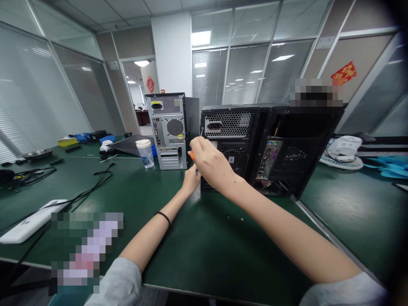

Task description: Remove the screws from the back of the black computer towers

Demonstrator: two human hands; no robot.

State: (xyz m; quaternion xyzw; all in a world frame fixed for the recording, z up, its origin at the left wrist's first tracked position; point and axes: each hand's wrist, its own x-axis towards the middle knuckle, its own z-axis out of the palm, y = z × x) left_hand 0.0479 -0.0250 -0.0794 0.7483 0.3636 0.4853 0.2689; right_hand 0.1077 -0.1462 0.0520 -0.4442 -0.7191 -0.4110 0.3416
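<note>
My right hand [210, 159] is closed round a screwdriver whose orange handle [192, 155] peeks out at the fingers. Its thin metal shaft [202, 132] points up to the left rear edge of a black computer case [231, 109]. The tip meets the edge close to a screw, though contact is hard to make out. Just below, my left hand [191, 180] is by the lower left edge of the same case, its fingers mostly hidden behind my right hand. Small loose bits [241, 219] lie on the green table [178, 246] in front of the case.
A silver-backed computer tower [172, 127] stands to the left, beside a lidded plastic cup [145, 153]. Another black case [287, 153] adjoins on the right. Black cables [95, 182] and a white device [35, 221] lie at left. A person's blurred head [315, 93] shows behind the cases.
</note>
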